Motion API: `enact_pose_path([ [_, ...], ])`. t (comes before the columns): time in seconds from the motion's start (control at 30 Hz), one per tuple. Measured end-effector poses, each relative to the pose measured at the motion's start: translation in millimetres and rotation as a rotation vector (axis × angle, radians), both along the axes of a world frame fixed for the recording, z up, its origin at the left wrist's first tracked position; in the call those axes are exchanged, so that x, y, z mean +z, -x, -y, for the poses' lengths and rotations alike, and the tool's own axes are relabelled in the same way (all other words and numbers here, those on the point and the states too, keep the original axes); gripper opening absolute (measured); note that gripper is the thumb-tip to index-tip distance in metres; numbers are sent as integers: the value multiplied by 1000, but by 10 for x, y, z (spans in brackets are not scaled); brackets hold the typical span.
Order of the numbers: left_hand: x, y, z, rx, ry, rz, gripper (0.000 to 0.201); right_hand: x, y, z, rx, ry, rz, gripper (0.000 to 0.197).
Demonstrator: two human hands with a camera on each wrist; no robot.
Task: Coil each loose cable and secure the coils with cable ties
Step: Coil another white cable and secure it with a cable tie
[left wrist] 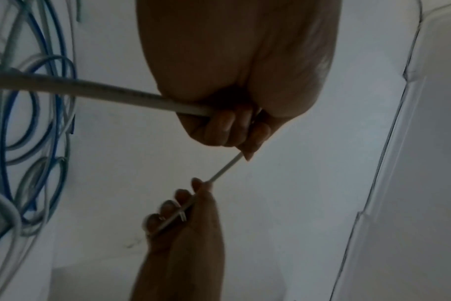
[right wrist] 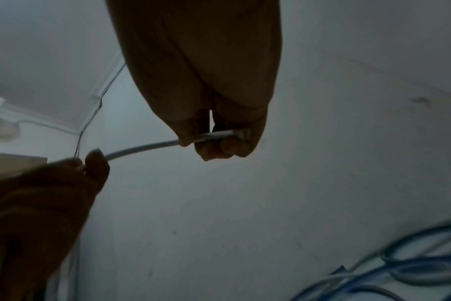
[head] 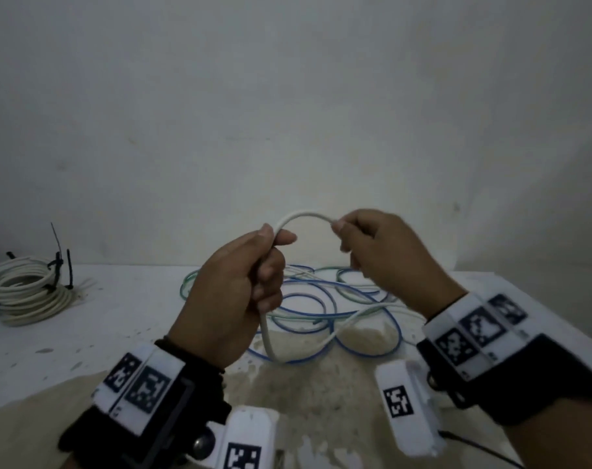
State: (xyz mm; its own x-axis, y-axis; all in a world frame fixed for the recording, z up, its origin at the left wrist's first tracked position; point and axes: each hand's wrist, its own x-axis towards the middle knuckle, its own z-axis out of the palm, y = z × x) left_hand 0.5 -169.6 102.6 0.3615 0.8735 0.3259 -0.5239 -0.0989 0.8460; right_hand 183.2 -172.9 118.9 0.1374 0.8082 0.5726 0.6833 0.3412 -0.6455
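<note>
Two tied coils (head: 27, 292), blue cable tangle (head: 325, 309)

No readable words, brand names or numbers are to be found in any view. Only black-and-white square code markers (head: 146, 389) are shown, printed on the white blocks strapped to both wrists. Faint markings along the white cable (left wrist: 95, 86) are too blurred to be read.
</note>
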Motion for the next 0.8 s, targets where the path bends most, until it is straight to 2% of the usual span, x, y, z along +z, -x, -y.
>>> enact_pose_path([
  [0.07,42,33,15,-46,73,94,27,-169,80,-14,46,101,-5,26],
  [0.17,61,102,-2,-98,152,205,25,-352,289,32,189,232,-160,18],
  [0.23,38,121,-10,-50,151,193,27,-422,428,87,253,218,-296,14],
  [0.3,4,147,-29,24,155,158,29,-454,522,125,295,172,-327,14],
  [0.47,6,318,-101,-22,222,267,27,-495,580,182,366,212,-152,27],
  [0.53,9,362,-120,-10,193,205,28,-469,546,203,364,193,0,32],
  [0.63,-56,374,-146,101,152,27,32,-406,508,222,341,58,138,18],
  [0.7,-101,380,-160,81,215,70,26,-404,502,203,315,-54,204,10],
  [0.8,-142,391,-175,29,249,144,19,-466,484,131,196,-243,276,17],
])
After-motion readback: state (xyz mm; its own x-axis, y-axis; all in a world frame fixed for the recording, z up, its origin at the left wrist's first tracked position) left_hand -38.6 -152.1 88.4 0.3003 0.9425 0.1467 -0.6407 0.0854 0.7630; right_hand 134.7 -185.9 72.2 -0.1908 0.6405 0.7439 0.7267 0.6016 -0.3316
